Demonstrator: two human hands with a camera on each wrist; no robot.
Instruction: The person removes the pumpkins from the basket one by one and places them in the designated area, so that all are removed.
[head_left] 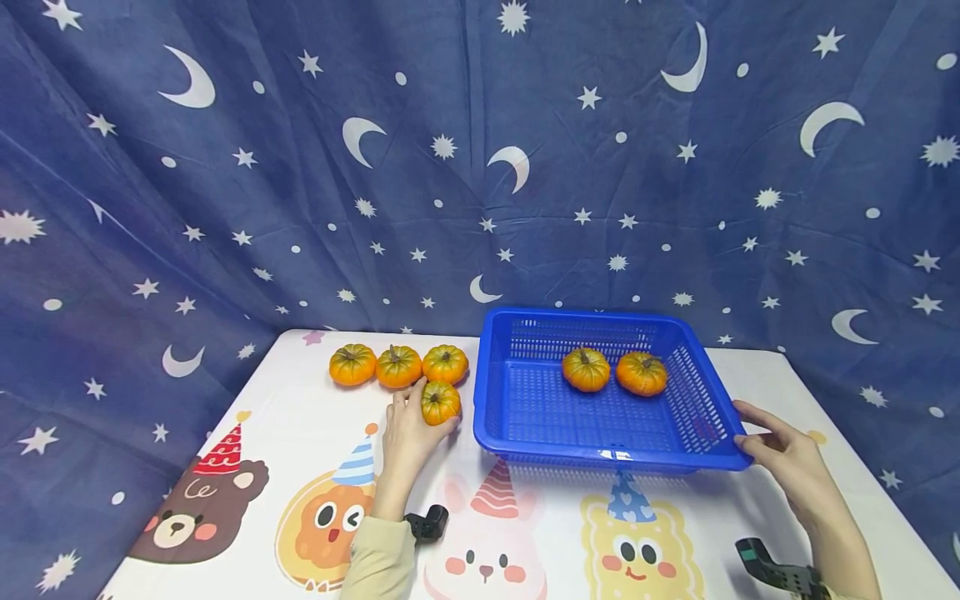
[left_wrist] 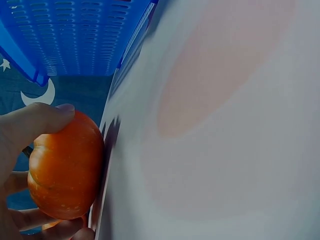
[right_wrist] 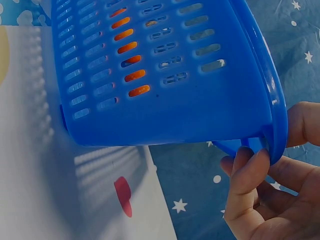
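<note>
My left hand [head_left: 408, 437] grips a small orange pumpkin [head_left: 440, 403] with green-yellow streaks, left of the blue plastic basket [head_left: 555, 454]. In the left wrist view, thumb and fingers wrap around this pumpkin [left_wrist: 67, 167], close to the table surface. Behind it three similar pumpkins stand in a row, the closest being the right-hand pumpkin [head_left: 446, 364]. Two more lie inside the basket: one pumpkin [head_left: 586, 369] and, beside it, another pumpkin [head_left: 642, 373]. My right hand [head_left: 783, 450] pinches the basket's rim at its front right corner, as the right wrist view shows up close.
A white tablecloth [head_left: 247, 508] with cartoon animals covers the table. Behind it hangs a dark blue curtain [head_left: 420, 192] with moons and stars. The basket's near wall stands between the left hand's pumpkin and the basket's inside.
</note>
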